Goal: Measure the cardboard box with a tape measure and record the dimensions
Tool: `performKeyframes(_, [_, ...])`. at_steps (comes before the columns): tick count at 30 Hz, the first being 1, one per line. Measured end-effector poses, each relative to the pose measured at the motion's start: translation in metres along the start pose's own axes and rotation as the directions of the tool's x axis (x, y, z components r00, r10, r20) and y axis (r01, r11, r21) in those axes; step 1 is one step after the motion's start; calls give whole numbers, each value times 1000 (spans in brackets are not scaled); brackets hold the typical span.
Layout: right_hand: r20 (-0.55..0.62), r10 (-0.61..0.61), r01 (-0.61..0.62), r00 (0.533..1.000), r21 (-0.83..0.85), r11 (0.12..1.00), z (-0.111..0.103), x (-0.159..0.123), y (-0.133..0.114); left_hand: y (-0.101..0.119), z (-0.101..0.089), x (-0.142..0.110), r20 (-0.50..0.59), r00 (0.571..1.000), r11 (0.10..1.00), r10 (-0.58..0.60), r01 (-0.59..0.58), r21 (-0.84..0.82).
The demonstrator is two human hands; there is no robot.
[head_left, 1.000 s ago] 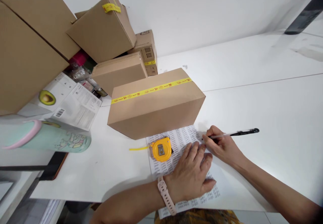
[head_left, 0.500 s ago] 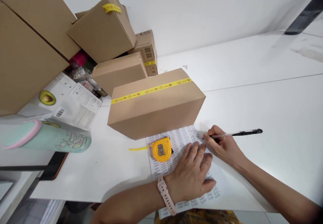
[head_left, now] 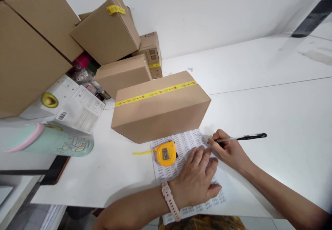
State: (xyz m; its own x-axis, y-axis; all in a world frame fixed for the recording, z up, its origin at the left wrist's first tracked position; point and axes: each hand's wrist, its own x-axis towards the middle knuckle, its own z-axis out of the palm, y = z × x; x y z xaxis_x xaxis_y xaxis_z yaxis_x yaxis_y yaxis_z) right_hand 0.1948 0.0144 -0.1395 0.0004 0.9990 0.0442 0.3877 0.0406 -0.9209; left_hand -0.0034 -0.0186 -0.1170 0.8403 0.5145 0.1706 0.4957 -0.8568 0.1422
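Observation:
My left hand lies flat, fingers spread, on a printed sheet of paper at the table's near edge. A pale watch strap circles that wrist. My right hand is closed on a black pen, its tip touching the sheet's upper right part. A yellow tape measure rests on the sheet just left of my left hand, a short length of tape pulled out. Right behind the sheet stands a cardboard box sealed with yellow tape.
Several more cardboard boxes are piled at the back left against the wall. A white avocado-printed carton and a mint green bottle lie at the left. The white table stretches to the right.
The pen's far end has wobbled slightly as my right hand writes. My left hand, the tape measure and the box stay where they were.

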Motion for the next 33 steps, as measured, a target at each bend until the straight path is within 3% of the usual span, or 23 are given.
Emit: performKeyframes(33, [-25, 14, -14, 1000, -16, 1000, -3, -1, -4, 0, -1, 0, 8, 1000, 1000, -4, 4, -8])
